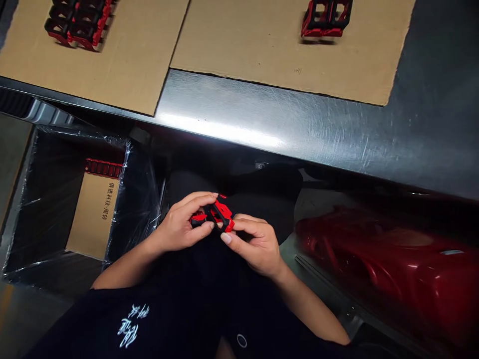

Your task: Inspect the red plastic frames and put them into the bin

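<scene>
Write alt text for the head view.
A person's left grip and right grip hold small red-and-black hardware between them, close to the body. Similar pieces rest on cardboard on a metal table ahead; a plastic-lined box is at left, glossy red items at right.

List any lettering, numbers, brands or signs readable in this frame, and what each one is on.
"俱进科技-周转": dark print, turned sideways, on the cardboard sheet inside the plastic-lined bin; first character less certain.
White characters on the dark shirt: upside down and stylised, not surely readable.
Faint mark on the cardboard mat on the table: too small to read.
Held red-and-black item: no readable text.
</scene>
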The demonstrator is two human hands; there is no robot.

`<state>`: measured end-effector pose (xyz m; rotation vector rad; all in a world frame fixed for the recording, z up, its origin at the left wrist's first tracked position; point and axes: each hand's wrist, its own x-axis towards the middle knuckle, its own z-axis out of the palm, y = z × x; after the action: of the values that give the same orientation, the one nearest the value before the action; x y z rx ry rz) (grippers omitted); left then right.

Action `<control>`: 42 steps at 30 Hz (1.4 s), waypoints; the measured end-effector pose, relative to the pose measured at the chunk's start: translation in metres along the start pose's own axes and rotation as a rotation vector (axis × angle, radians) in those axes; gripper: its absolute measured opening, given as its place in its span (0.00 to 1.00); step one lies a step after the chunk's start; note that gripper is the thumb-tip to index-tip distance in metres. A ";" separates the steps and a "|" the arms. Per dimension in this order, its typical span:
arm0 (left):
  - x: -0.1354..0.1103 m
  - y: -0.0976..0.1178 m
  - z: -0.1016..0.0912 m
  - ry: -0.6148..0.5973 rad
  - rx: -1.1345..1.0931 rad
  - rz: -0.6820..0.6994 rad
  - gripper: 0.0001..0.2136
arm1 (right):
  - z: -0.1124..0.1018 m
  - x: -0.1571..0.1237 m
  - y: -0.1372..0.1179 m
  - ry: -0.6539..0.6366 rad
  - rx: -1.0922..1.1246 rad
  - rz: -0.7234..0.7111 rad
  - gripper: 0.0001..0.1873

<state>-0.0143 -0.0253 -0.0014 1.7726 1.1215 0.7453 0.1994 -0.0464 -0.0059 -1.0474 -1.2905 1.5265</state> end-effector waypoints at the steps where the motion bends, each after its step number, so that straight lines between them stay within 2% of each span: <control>1: -0.001 0.001 0.000 -0.005 -0.035 -0.031 0.28 | 0.000 0.000 0.000 0.007 -0.036 -0.028 0.04; 6: -0.006 0.002 0.004 -0.030 -0.204 -0.134 0.33 | 0.003 -0.001 0.002 0.019 -0.217 -0.145 0.05; 13: -0.007 0.002 0.007 -0.008 -0.150 -0.114 0.39 | 0.006 0.001 0.011 0.015 -0.323 -0.293 0.04; 18: -0.006 0.004 0.008 -0.007 -0.093 -0.043 0.40 | 0.007 0.000 0.015 -0.017 -0.359 -0.291 0.06; 23: -0.004 0.001 0.009 -0.003 -0.043 0.108 0.42 | 0.009 -0.001 0.016 -0.013 -0.364 -0.292 0.09; 28: -0.005 -0.002 0.011 0.056 -0.041 0.153 0.40 | 0.006 -0.002 0.013 -0.053 -0.294 -0.227 0.08; 33: -0.006 -0.002 0.014 0.132 -0.041 0.109 0.36 | -0.005 0.001 0.001 -0.055 -0.113 -0.062 0.05; 36: -0.007 -0.001 0.017 0.099 -0.003 0.133 0.36 | -0.004 0.005 -0.003 -0.006 -0.165 0.028 0.08; 38: -0.008 0.000 0.019 0.079 0.011 0.171 0.38 | -0.001 0.009 0.000 0.038 -0.157 0.110 0.14; 40: -0.009 0.000 0.020 0.063 0.019 0.185 0.40 | 0.001 0.012 0.006 0.144 -0.095 0.182 0.22; 42: -0.011 -0.001 0.020 0.045 0.027 0.174 0.42 | 0.000 0.014 0.014 0.251 -0.029 0.212 0.26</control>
<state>-0.0027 -0.0422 -0.0109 1.9024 1.0195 0.8815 0.1943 -0.0344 -0.0203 -1.3824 -1.0563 1.4772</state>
